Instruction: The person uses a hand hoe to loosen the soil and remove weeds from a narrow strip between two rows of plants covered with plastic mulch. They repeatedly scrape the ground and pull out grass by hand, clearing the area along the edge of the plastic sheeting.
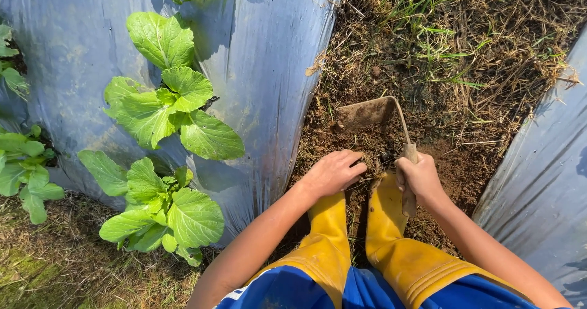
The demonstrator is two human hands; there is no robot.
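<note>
Weeding the furrow: the right hand (pixel 419 175) grips a rusty short-handled metal hoe (pixel 367 113), its blade at twelve o'clock; left hand (pixel 333 173) fingers clutch dry grass roots (pixel 369 162), likely needing a firm pull.

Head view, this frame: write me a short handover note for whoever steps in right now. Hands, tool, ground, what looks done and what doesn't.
Right hand: closed around the wooden handle of a small hand hoe, blade resting on the soil ahead of the yellow boots.
Left hand: fingers curled down into dry weeds and roots at the loosened soil patch; whether it grips anything I cannot tell.
Done: bare brown earth is scraped open around the blade and boots.
Left: dry grass and green shoots cover the furrow beyond the blade.
Beside: leafy green plants growing through silver plastic mulch on the left; more mulch on the right.
</note>
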